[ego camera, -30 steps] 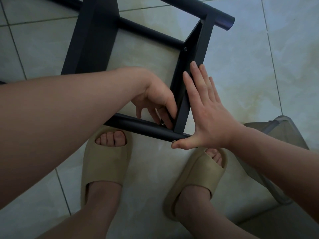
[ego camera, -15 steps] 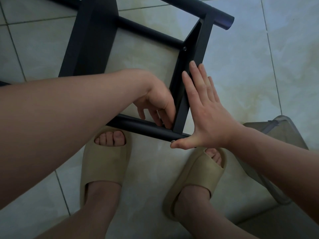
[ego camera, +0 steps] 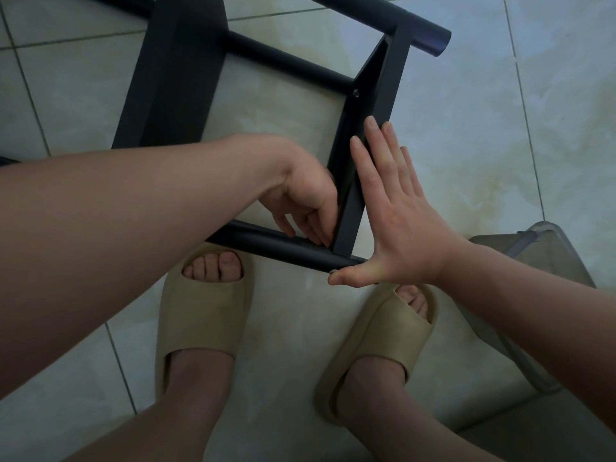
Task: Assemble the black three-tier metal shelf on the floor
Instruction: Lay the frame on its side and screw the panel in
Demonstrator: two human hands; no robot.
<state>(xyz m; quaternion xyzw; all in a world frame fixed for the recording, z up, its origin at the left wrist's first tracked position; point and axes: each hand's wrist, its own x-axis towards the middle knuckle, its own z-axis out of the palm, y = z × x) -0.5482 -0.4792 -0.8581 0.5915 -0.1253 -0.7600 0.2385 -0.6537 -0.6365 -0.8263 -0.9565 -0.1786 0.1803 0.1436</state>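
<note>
Head view: shelf (ego camera: 180, 78) sideways, legs (ego camera: 266, 243) rightward

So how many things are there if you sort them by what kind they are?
Hands: 2, left hand and right hand
Beige slide sandals: 2, left sandal and right sandal
Black shelf frame: 1
Clear plastic bin: 1
Total: 6

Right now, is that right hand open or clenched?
Open: the right hand lies flat, fingers straight, against the black shelf panel.
</note>
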